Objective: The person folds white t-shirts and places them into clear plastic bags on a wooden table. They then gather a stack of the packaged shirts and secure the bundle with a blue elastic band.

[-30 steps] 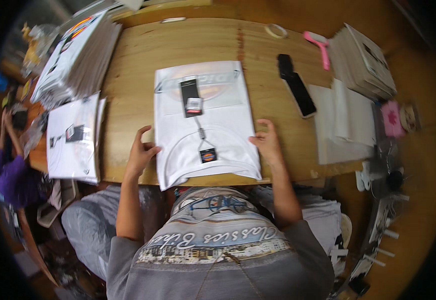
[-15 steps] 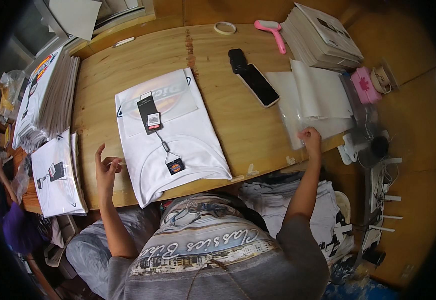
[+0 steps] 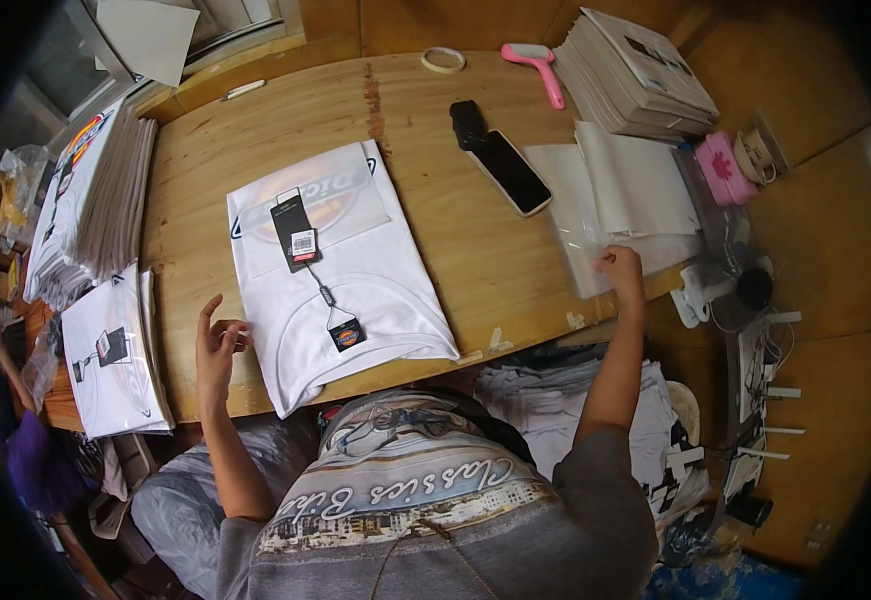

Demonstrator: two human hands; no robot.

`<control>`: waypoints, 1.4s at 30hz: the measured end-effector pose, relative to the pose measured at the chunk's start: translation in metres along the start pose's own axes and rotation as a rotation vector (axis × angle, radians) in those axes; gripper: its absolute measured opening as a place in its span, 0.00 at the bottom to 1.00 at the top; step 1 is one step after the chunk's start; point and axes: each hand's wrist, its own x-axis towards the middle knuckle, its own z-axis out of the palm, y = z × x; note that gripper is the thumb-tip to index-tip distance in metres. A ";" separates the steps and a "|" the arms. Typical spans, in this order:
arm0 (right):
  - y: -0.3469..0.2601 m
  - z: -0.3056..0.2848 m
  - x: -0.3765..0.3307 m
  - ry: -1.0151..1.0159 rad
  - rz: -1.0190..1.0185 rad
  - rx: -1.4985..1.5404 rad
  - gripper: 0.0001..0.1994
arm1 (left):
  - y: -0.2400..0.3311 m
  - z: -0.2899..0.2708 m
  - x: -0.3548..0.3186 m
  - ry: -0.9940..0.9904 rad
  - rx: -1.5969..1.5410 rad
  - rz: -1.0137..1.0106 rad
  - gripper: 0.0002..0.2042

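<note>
A folded white T-shirt (image 3: 356, 290) with a black hang tag (image 3: 296, 232) and a small dark tag on a cord lies on the wooden table (image 3: 456, 270) in front of me. My left hand (image 3: 218, 340) rests at the shirt's left edge, fingers loosely spread, touching the fabric. My right hand (image 3: 620, 268) reaches out to the right and pinches the near edge of a clear plastic bag (image 3: 596, 215) from a stack of bags lying beside a pile of white sheets (image 3: 636, 180).
A black phone (image 3: 509, 172) and a dark case lie mid-table. A pink lint roller (image 3: 538, 65) and tape ring (image 3: 444, 60) sit at the far edge. Stacks of packed shirts (image 3: 86, 200) stand left, a paper stack (image 3: 636, 75) far right. More white garments lie below the table's right side.
My right hand left the shirt and reached right to the plastic bags, now gripping one. My left hand stayed at the shirt's left edge. My head turned right, shifting the view.
</note>
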 end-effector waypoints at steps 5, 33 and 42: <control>-0.021 -0.031 0.034 0.453 0.039 0.085 0.08 | 0.011 0.004 0.003 -0.002 0.012 0.057 0.18; -0.367 -0.060 0.027 -0.159 -1.119 0.579 0.16 | 0.182 0.113 0.055 -0.447 -0.410 0.319 0.12; -0.426 -0.041 0.069 -0.851 -0.794 0.838 0.11 | 0.234 0.005 0.063 -0.122 -0.288 0.488 0.19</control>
